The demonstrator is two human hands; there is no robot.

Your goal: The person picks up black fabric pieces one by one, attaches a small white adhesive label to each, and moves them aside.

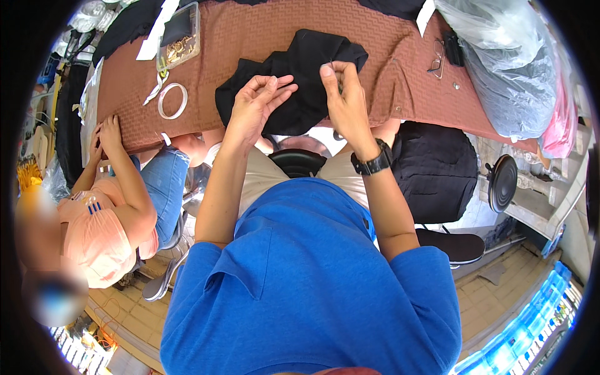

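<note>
Holds both hands over the black cloth [306,94], itself lying bunched on the brown-covered tabletop [240,28], probably gathered so near the body for easy reach and a close look. Holds the left hand [259,103] over the left part of the cloth, fingers partly stretched and thumb near the forefinger; cannot tell whether pinching something fine or gripping nothing. Bends the right hand [345,94] over the right part of the cloth, thumb and forefinger brought near each other as if for a delicate pinch; cannot tell whether grasping anything, the detail being too small. Leaves a gap between the hands, perhaps to let the middle of the cloth show. To the left of the cloth, note a white ring [160,102] lying flat, and, farther from the body, a clear box [198,31] of gold-coloured pieces [178,50], seemingly contained against scattering. To the right of the cloth, see glasses [435,65] laid well apart, likely for safety from the handwork.
</note>
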